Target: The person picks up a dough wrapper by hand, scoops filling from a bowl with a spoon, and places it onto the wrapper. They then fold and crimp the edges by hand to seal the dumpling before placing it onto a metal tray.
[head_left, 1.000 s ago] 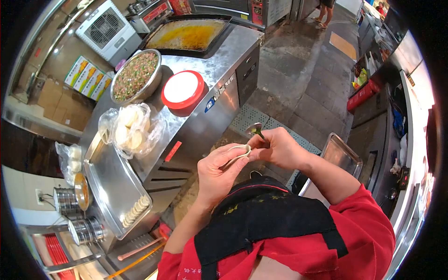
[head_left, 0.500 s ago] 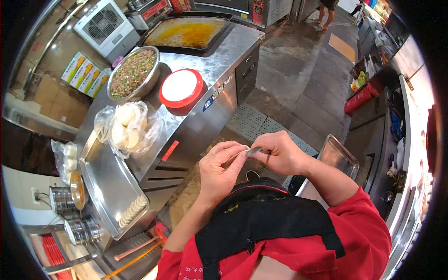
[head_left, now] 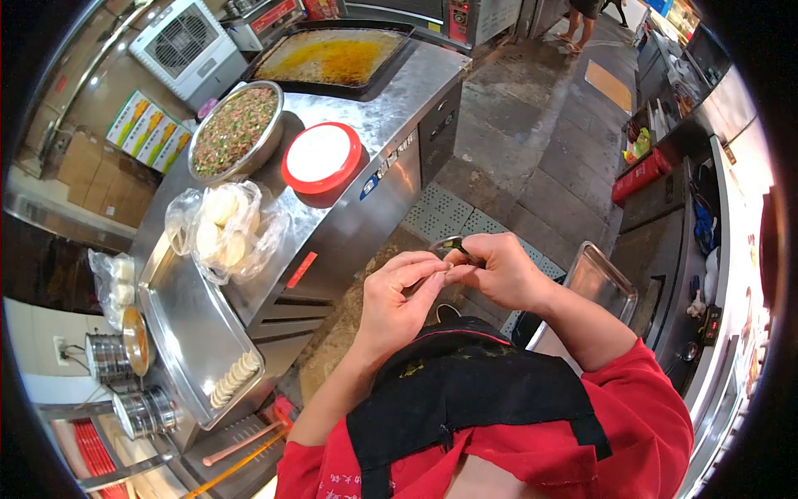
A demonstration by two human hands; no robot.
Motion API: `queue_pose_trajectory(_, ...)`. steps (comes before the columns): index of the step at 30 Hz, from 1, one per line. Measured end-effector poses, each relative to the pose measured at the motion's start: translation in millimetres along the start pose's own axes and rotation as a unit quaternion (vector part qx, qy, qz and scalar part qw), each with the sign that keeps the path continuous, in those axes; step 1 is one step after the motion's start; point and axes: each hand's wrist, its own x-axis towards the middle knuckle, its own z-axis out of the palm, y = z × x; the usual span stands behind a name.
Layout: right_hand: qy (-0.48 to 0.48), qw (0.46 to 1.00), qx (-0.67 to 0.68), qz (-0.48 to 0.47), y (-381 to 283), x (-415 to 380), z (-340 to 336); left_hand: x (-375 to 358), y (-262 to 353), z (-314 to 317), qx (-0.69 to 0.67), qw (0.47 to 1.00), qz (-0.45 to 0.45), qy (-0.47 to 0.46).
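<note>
My left hand (head_left: 397, 293) is closed around a small dumpling, mostly hidden by my fingers. My right hand (head_left: 503, 270) has a metal spoon (head_left: 450, 243) tucked in its grip, bowl sticking up, while its thumb and fingertips pinch at the dumpling's edge. Both hands meet in front of my apron (head_left: 474, 391). On the left, a row of folded dumplings (head_left: 235, 378) lies at the near end of a metal tray (head_left: 195, 333). A steel bowl (head_left: 277, 133) of minced meat filling with green bits stands on the counter, near a clear bag of round pale wrappers (head_left: 224, 233).
A red round container with a white top (head_left: 322, 156) sits on the steel counter (head_left: 416, 91). Behind it lies a large oily black pan (head_left: 332, 58). Another metal tray (head_left: 607, 279) is at my right. Far off, a person's legs (head_left: 579, 32) stand on the floor.
My right fingertips have come in to pinch at the wrapper's edge. The spoon has swung up, away from the wrapper, still in my right hand.
</note>
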Motion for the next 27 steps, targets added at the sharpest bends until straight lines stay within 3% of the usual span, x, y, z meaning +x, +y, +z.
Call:
queue_pose_trajectory(3, 0.026, 0.995, -0.059, -0.075, 3, 2, 1, -1, -3, -1, -0.001, 1.0, -0.023, 0.01)
queue_pose_trajectory(5, 0.021, 0.995, -0.06, -0.071, 3, 2, -1, -1, -9, -1, -0.039, 0.997, -0.025, 0.054)
queue_pose_trajectory(10, 0.009, 0.996, -0.049, -0.071, -1, 5, -3, 0, -7, -4, 0.007, 0.998, -0.021, 0.053)
queue_pose_trajectory(13, -0.019, 0.999, -0.032, 0.011, -4, 3, -5, 2, -2, -4, 0.031, 0.999, 0.004, 0.03)
queue_pose_trajectory(18, -0.007, 0.997, -0.016, -0.078, 5, 3, -5, 3, -5, -5, 0.05, 0.997, 0.06, -0.004)
queue_pose_trajectory(21, 0.018, 0.99, -0.069, -0.123, 8, 2, -5, 4, 1, -5, 0.033, 0.999, 0.009, -0.018)
queue_pose_trajectory(24, 0.027, 0.993, -0.069, -0.094, 8, 0, -4, 2, 7, -5, 0.047, 0.998, -0.052, 0.004)
queue_pose_trajectory(27, 0.008, 0.989, -0.061, -0.132, 8, 1, -7, 0, -9, -1, 0.008, 0.999, -0.012, 0.045)
